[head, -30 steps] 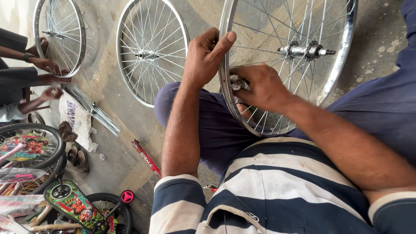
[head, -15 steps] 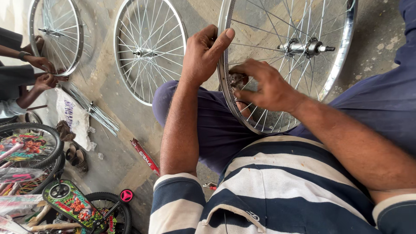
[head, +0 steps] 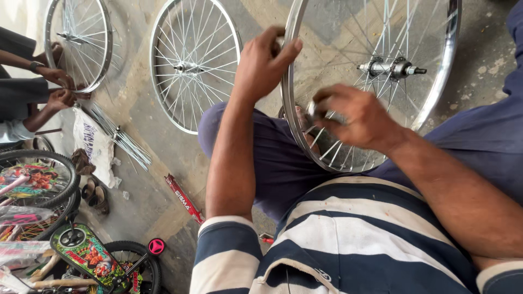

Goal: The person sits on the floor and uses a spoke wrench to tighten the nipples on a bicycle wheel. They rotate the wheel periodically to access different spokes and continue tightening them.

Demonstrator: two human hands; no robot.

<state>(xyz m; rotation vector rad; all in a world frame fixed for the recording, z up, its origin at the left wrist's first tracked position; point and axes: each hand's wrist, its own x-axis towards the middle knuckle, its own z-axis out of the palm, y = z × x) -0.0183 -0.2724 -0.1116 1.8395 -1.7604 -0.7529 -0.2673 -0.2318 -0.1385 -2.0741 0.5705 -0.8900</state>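
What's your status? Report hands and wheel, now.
Left hand grips wheel rim. Right hand blurred at spokes, grip unclear. Knee under wheel; nothing blocking.

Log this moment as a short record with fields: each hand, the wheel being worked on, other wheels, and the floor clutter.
left hand: left hand grips the rim of the bicycle wheel at its upper left edge
right hand: right hand pinches a small metal tool at the rim's lower spokes; blurred
wheel: chrome, spoked, hub in place, resting over the person's lap
other wheels: one loose wheel lies flat on the floor; another wheel is handled by a co-worker's hands
floor clutter: bundle of spokes, red packet
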